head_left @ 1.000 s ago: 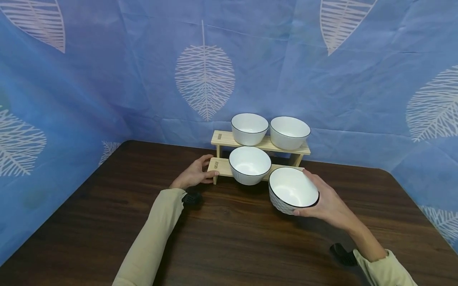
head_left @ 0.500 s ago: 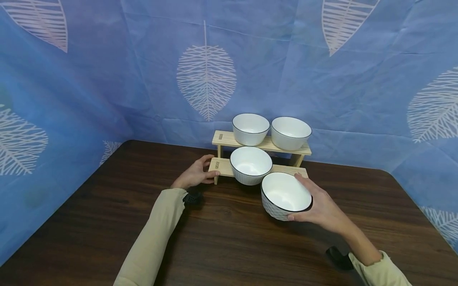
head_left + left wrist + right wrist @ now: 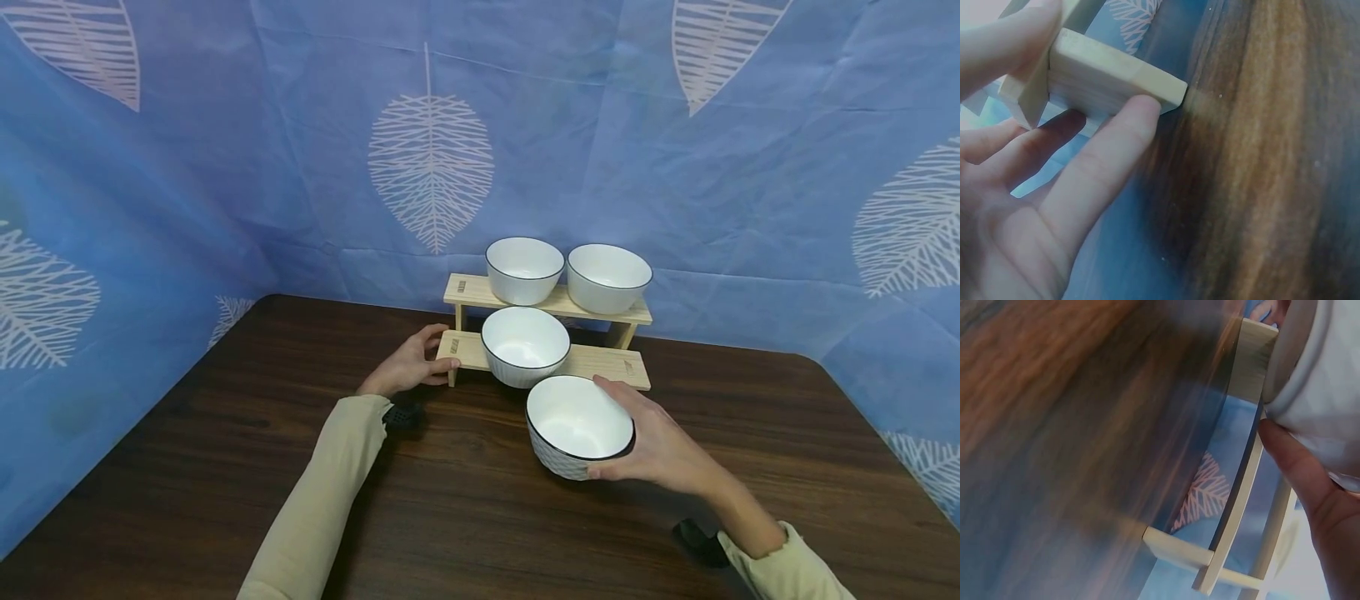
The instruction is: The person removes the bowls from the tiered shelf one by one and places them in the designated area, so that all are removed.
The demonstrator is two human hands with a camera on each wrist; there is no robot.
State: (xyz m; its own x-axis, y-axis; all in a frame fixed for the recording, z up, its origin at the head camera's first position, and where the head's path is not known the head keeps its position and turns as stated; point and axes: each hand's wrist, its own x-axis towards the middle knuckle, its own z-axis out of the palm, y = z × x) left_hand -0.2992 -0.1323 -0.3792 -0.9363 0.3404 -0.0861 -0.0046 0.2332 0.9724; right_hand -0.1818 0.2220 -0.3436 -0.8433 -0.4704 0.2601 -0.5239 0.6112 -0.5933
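My right hand (image 3: 660, 437) grips a white bowl (image 3: 577, 417) with a dark rim and textured outside, thumb at the near side and fingers at the far side. The bowl is in front of a two-step wooden stand (image 3: 607, 364), and in the right wrist view the bowl (image 3: 1335, 394) fills the upper right. At the stand's left end, my left hand (image 3: 405, 364) holds the lower step, thumb on top. The left wrist view has a fingertip against the stand's leg (image 3: 1110, 75). Another white bowl (image 3: 525, 346) sits on the lower step, left of its bare right half.
Two more white bowls, a left one (image 3: 523, 271) and a right one (image 3: 609, 279), stand side by side on the upper step. Beneath everything is a dark wooden table (image 3: 465, 517). A blue leaf-patterned cloth (image 3: 300, 167) hangs right behind the stand.
My right hand has carried the bowl left and toward me, away from the stand's right end, uncovering the lower step's right half. The left hand and the stand have stayed put.
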